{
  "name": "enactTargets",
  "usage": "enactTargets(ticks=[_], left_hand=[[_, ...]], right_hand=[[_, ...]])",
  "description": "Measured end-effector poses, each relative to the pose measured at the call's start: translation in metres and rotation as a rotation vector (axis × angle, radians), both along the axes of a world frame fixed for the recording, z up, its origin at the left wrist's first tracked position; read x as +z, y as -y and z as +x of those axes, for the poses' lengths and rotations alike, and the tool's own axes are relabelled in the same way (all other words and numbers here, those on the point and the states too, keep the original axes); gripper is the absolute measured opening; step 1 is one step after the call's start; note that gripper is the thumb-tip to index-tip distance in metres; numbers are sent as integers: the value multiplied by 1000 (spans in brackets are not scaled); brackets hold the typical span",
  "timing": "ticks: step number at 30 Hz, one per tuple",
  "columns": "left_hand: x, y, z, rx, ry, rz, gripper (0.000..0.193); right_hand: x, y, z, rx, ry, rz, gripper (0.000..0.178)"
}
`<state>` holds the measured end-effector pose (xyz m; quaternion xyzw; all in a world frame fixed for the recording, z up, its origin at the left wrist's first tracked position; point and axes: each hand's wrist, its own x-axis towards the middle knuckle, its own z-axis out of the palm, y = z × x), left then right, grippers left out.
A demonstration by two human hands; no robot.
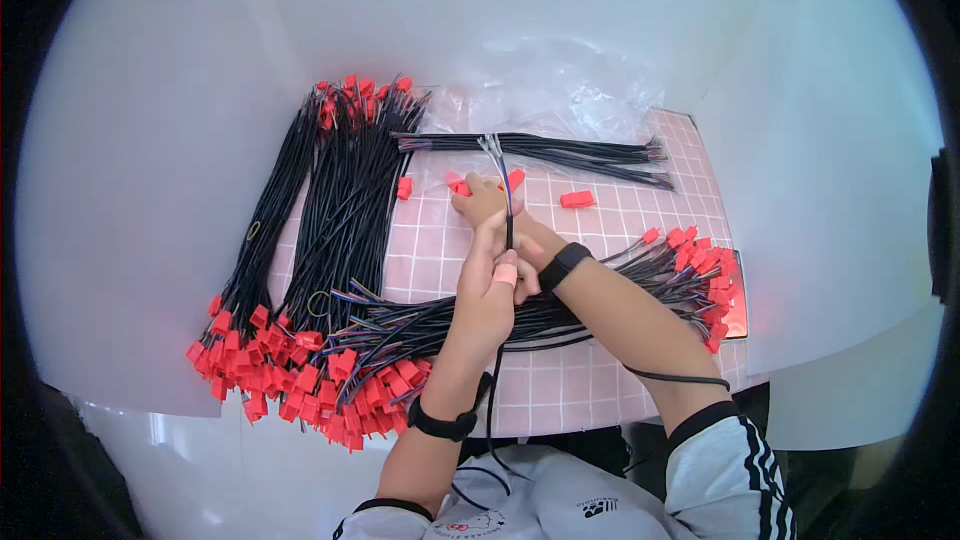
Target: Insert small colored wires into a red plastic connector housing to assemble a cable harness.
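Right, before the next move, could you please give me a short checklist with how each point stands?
1. Black round-sheathed cable gripped in the left hand: ok.
2. Thin multicoloured wires at its upper end clear of the left hand: ok, they stick out above it.
3. Connector fitted on those wires: not ok, their ends are bare.
4. Right hand firmly holding the small red plastic connector at its fingers: cannot tell, the grip is partly hidden.
5. Loose red block-shaped connector in view to the right: ok, it lies on the pink grid-patterned tabletop.
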<state>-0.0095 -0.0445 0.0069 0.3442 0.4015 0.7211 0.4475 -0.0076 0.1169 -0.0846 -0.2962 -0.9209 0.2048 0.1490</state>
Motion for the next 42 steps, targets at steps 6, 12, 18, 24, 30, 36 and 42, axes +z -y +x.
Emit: enactTargets(ticks=[6, 12, 18, 24, 30, 36, 42], left_hand=[[-2, -7, -9, -27, 35, 12, 20], [7, -32, 4, -33, -283, 59, 21], [11, -58, 20, -221, -273, -44, 16], [-3, -67, 16, -280, -312, -172, 11], [-19, -66, 22, -297, -361, -59, 12], [-6, -58, 24, -325, -348, -42, 13], [-14, -56, 31, -124, -530, -47, 11]], right_hand=[[56, 17, 24, 130, -147, -94, 24], [133, 43, 103, -20, -638, -537, 19], [111, 47, 140, -178, -1155, -773, 20], [93, 44, 152, -90, -1333, -944, 24], [75, 48, 150, -215, -1077, -677, 24], [83, 57, 155, -255, -992, -653, 17], [79, 66, 150, -222, -1101, -635, 17]])
